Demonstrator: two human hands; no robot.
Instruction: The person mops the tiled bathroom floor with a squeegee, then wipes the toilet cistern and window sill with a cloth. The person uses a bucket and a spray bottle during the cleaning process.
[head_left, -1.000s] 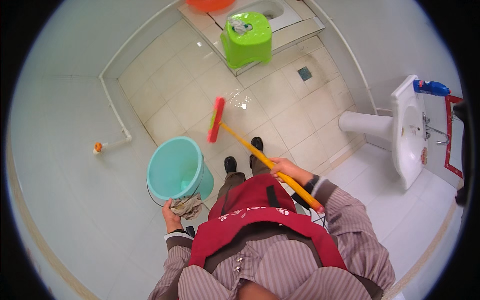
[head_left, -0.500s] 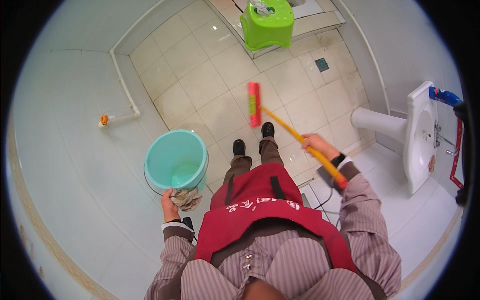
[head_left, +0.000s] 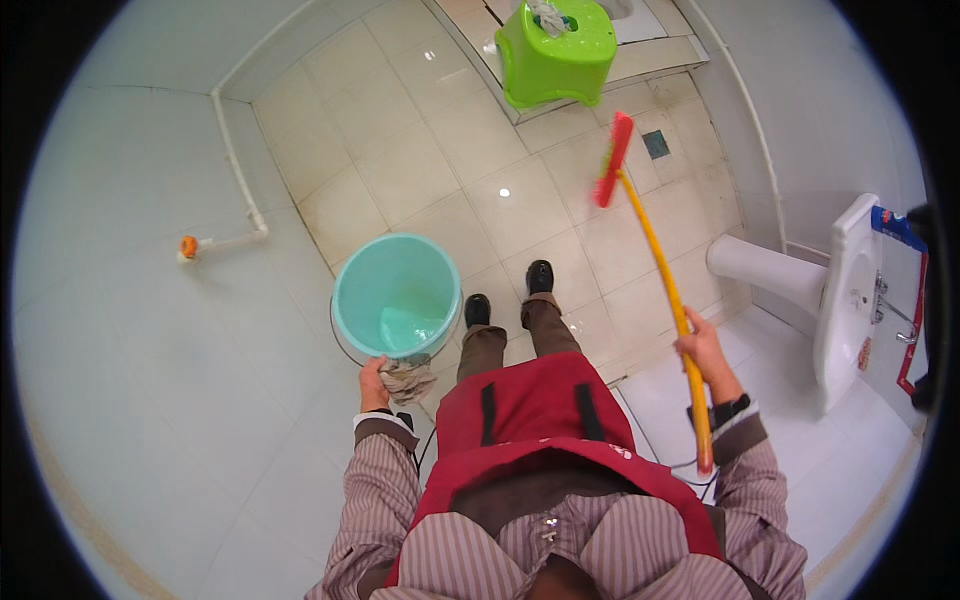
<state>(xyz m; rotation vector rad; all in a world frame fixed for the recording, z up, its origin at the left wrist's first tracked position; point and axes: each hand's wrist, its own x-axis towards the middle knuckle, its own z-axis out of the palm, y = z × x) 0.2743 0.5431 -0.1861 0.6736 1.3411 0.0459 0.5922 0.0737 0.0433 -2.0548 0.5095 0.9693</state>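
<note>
My left hand is closed at the near side of a turquoise bucket, where its thin wire handle runs. A crumpled, greyish rag is bunched in the same hand. The bucket tilts so its inside shows; its bottom looks wet or shiny. My right hand grips the yellow pole of a floor brush, near the pole's lower end in the picture. The brush's red head points away from me, over the tiles in front of the green stool.
A bright green stool with a cloth on top stands at the raised tiled step. A square drain lies in the floor. On the right is a white pedestal sink with a blue bottle. A pipe follows the left wall.
My right hand has swung the floor brush to the right, its head now farther away and nearer the drain. The bucket has moved rightward, closer to my feet, with my left hand.
</note>
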